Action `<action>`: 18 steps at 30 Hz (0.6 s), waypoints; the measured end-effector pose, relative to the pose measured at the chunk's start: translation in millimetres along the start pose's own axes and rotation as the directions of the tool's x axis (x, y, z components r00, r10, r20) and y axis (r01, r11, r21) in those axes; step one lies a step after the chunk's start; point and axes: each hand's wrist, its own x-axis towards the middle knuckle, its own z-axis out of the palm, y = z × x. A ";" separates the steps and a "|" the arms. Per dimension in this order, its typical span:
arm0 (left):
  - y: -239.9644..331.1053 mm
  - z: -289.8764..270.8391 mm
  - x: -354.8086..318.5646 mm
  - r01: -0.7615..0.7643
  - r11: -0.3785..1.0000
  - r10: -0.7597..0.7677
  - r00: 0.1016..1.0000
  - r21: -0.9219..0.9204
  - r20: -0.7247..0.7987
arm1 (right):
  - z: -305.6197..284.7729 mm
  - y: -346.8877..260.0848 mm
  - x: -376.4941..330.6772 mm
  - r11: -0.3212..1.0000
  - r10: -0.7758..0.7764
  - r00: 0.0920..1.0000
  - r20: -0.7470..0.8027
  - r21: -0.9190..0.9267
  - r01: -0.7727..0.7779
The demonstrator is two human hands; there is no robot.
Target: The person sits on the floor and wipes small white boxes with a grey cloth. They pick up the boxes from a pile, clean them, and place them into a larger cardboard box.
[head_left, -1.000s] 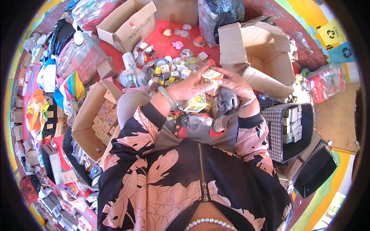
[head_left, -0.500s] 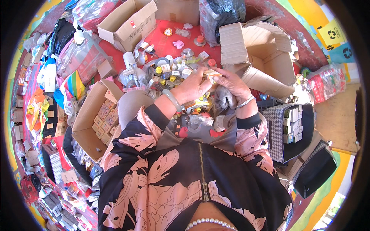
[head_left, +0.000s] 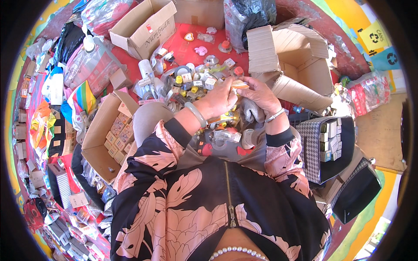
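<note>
Red sheeting (head_left: 185, 53) spreads out to the left of a big open carton (head_left: 263, 50), strewn with loose bits. Just nearer the wearer than that carton's left flap, both hands are at work: the left hand (head_left: 217, 100) pinches one end of a small orange-and-white box (head_left: 239, 85), the right hand (head_left: 264, 95) curls its fingers about the other end; how firmly, I can't tell. Left of the carton, yellow-capped pieces (head_left: 194, 89) lie jumbled; below it, a checked bin (head_left: 309, 150) holds little boxes (head_left: 333, 139). Good handling, I'd judge, means light, even fingertip pressure, because thin card would crease easily, and clearance from the grey cloth (head_left: 251, 109) by the right hand.
</note>
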 end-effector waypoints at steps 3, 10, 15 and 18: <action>0.3 0.2 -2.4 -0.044 0.999 0.045 0.998 -0.025 0.032 | -3.1 4.4 1.2 0.999 0.002 1.000 0.003 -0.032 -0.002; -1.7 7.1 -6.4 0.056 0.998 -0.056 0.997 -0.005 0.052 | 5.6 10.5 2.1 0.956 -0.018 0.999 -0.048 -0.295 0.003; -7.7 8.6 -4.9 -0.009 0.999 0.008 0.999 0.034 0.034 | 14.6 3.6 -4.3 0.964 -0.041 0.994 -0.101 -0.265 0.012; 1.7 0.2 -5.1 -0.018 0.999 0.016 0.999 -0.049 -0.049 | 6.5 11.0 1.8 0.993 -0.093 0.993 -0.067 -0.080 0.088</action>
